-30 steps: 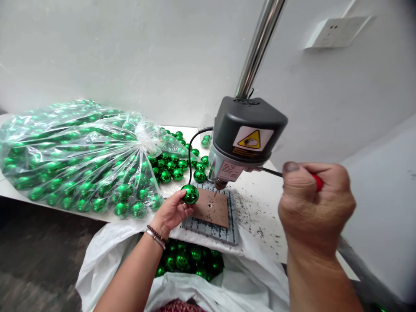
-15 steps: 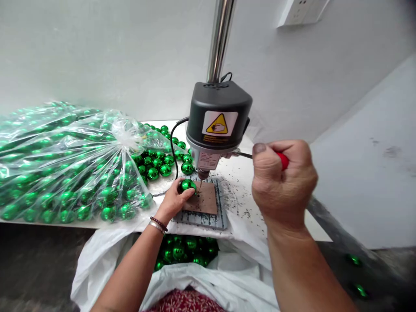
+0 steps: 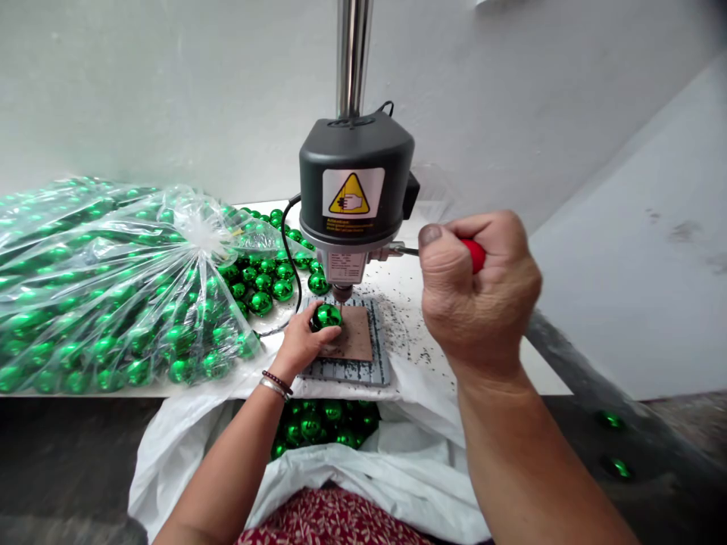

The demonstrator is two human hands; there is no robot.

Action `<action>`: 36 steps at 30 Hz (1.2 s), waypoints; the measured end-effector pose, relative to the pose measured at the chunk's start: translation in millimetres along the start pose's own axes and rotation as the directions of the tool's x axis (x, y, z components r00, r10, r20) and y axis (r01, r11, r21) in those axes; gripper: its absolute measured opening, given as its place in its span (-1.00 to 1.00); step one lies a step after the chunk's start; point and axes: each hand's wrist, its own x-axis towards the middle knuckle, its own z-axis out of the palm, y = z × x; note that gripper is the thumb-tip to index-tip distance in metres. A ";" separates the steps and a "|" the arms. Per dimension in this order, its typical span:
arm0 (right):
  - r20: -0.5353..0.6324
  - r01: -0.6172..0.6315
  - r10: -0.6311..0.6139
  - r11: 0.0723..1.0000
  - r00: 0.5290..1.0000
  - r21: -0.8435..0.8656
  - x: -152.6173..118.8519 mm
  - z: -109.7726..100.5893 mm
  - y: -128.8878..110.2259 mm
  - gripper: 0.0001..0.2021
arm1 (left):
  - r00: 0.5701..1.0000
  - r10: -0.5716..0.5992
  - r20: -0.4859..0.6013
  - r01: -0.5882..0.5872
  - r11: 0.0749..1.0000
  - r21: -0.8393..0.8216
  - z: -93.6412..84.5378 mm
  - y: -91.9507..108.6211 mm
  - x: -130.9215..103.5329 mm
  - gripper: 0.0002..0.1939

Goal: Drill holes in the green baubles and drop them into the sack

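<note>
My left hand (image 3: 302, 342) grips a shiny green ball (image 3: 327, 316) between thumb and fingers, over a brown board (image 3: 357, 337) on the grey base plate (image 3: 379, 367). Just above and to the right of the ball is the chuck (image 3: 342, 293) of a black drill press (image 3: 357, 178) with a yellow warning label. My right hand (image 3: 482, 295) is closed round the red knob (image 3: 473, 256) of the press's lever. Dark shavings lie on the board and plate.
A clear tied bag (image 3: 113, 295) of green balls covers the table's left, with loose balls (image 3: 261, 303) beside it. A white cloth bag (image 3: 420, 473) holding more balls hangs at the front edge. Two balls (image 3: 616, 467) lie on the floor at right.
The view has shifted, so the press appears further left. My left hand has the ball nearer the chuck, covering more of the board. My right hand keeps hold of the knob.
</note>
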 end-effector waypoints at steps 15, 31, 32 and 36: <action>-0.002 0.000 0.000 1.000 1.000 0.024 -0.6 0.5 -0.8 -0.75 | 0.984 0.163 0.073 -0.176 0.957 0.231 5.5 9.3 -6.8 -0.56; 0.015 -0.041 0.041 0.999 0.999 -0.001 -3.2 -0.9 -2.4 -0.73 | 0.993 0.117 0.025 -0.120 0.975 0.189 13.9 4.1 1.0 -0.44; 0.012 -0.042 0.042 0.999 0.999 -0.008 -3.6 -1.2 -2.7 -0.73 | 0.993 0.117 0.024 -0.119 0.974 0.192 14.0 3.9 0.9 -0.45; 0.013 -0.043 0.044 0.999 0.999 -0.022 -5.4 -2.2 -3.0 -0.74 | 0.993 0.119 0.013 -0.120 0.972 0.203 13.9 4.0 0.2 -0.45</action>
